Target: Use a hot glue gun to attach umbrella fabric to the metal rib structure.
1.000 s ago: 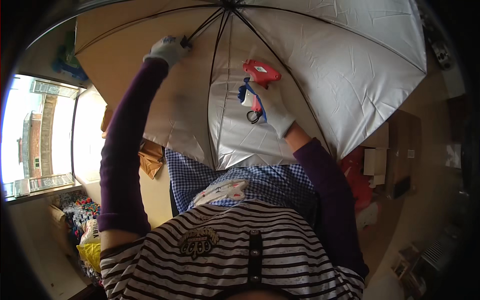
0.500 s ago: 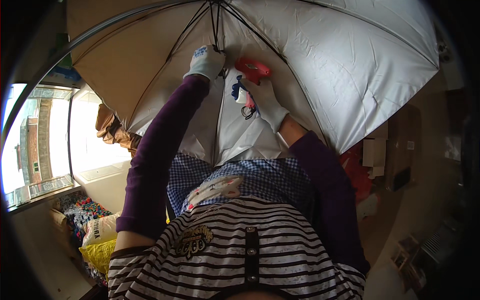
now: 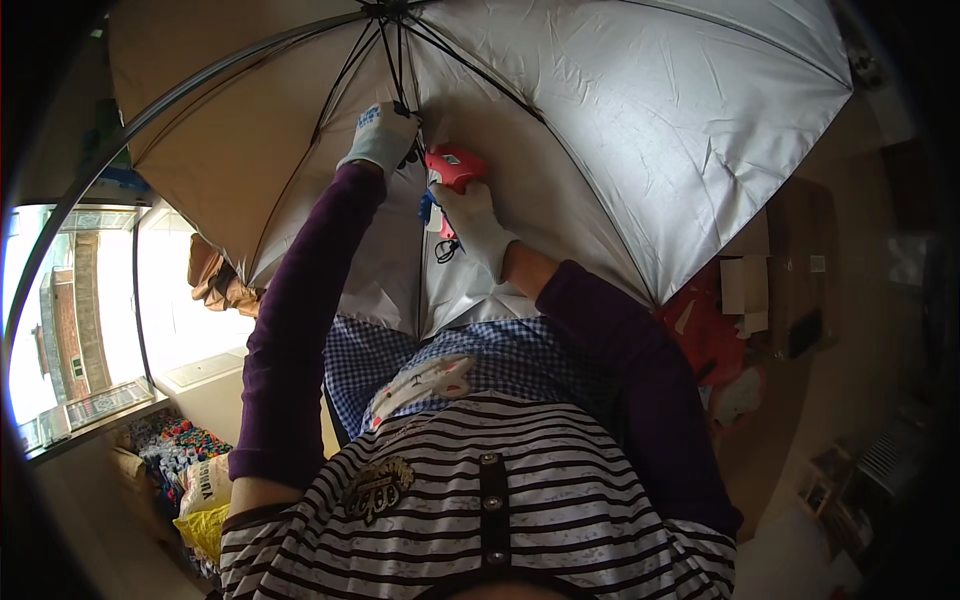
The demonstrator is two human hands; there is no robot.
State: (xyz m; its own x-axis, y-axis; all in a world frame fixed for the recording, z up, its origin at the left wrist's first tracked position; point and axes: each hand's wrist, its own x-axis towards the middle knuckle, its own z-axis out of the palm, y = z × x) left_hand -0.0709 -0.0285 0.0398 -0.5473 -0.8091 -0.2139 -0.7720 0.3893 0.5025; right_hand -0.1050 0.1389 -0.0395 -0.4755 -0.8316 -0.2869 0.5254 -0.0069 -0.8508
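Observation:
An open umbrella [image 3: 660, 130] with a silver lining spreads in front of me, its inner side facing me and its dark struts [image 3: 398, 60] meeting at the top. My left hand [image 3: 380, 138], in a white glove with blue print, is closed around a dark strut and rib below that hub. Just right of it, my gloved right hand [image 3: 474, 222] grips a small red hand tool [image 3: 455, 168] with white and blue parts and a dark loop hanging below. Its head is close to the rib by my left hand; whether they touch I cannot tell.
A blue checked apron [image 3: 470, 345] covers my lap under the umbrella's lower edge. To the left are a bright window [image 3: 80, 310], brown cloth [image 3: 215, 275] and a yellow and white bag [image 3: 205, 500]. Red material [image 3: 705, 330] and a pale box [image 3: 745, 285] lie at the right.
My right hand has moved left with the red tool, nearer to my left hand and the rib. The umbrella and left hand appear shifted slightly left and my left hand lower in view.

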